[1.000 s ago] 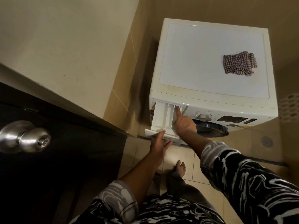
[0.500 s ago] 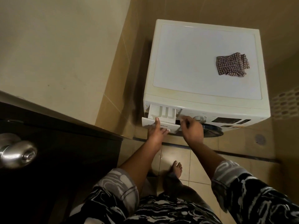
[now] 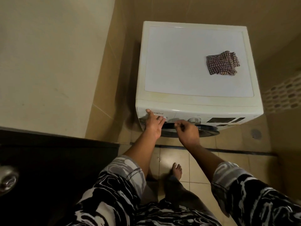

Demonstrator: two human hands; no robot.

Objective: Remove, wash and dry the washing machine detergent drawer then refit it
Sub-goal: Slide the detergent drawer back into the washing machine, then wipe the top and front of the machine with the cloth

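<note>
A white front-loading washing machine stands against the tiled wall. Its detergent drawer sits flush in the top left of the front panel, only its white face showing. My left hand presses flat against that drawer face, fingers straight and spread. My right hand hovers just right of the drawer and in front of the dark door rim, fingers loosely curled, holding nothing. A checked cloth lies crumpled on the machine's top, toward the right.
A dark door with a metal knob stands at my left. A control dial and display sit on the panel. My bare foot is on the tiled floor. A floor drain lies right of the machine.
The drawer went from pulled out to pushed fully in. My left hand followed it to the panel. My right hand came off the drawer and drew back slightly.
</note>
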